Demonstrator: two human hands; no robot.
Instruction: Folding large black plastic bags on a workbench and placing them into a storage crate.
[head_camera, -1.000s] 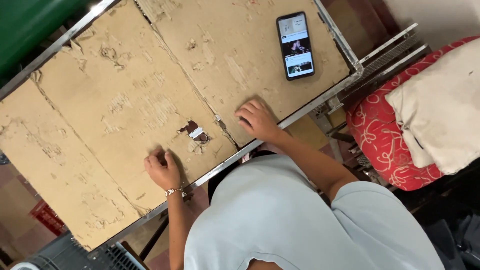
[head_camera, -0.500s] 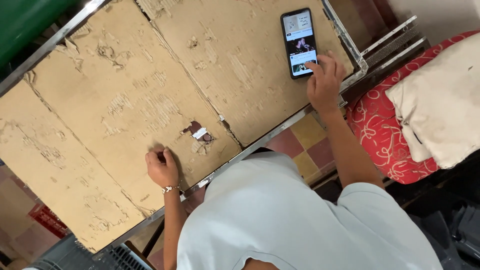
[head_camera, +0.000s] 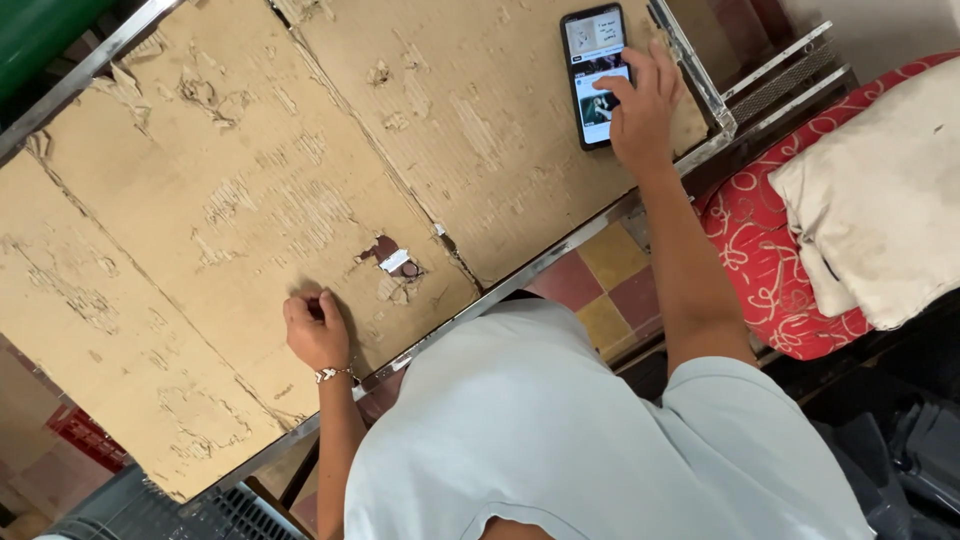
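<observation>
**Phone touched at the far corner, other hand curled on the cardboard**

A smartphone (head_camera: 596, 75) is seen lying flat near the right far corner of a worn cardboard sheet (head_camera: 250, 200), which covers a metal-framed table (head_camera: 520, 275). Its screen is lit. The right hand (head_camera: 640, 110) is laid over the phone's right edge, fingers loosely spread, with one fingertip on the screen; the phone is not pinched or lifted.

The left hand (head_camera: 315, 330) is rested on the cardboard near the table's near edge, fingers curled in toward the palm. Whether anything is held inside cannot be told. A light bracelet (head_camera: 330, 375) is worn at that wrist.

Just right of the left hand, a torn patch (head_camera: 390, 265) in the cardboard is noted, with a small white scrap and a dark spot in it.

The cardboard surface is peeled and creased in many places. Beside the table, on the right, a red patterned cushion (head_camera: 770, 270) is seen with an off-white cloth (head_camera: 880, 200) on top. Tiled floor (head_camera: 600, 290) shows below the table's edge.
</observation>
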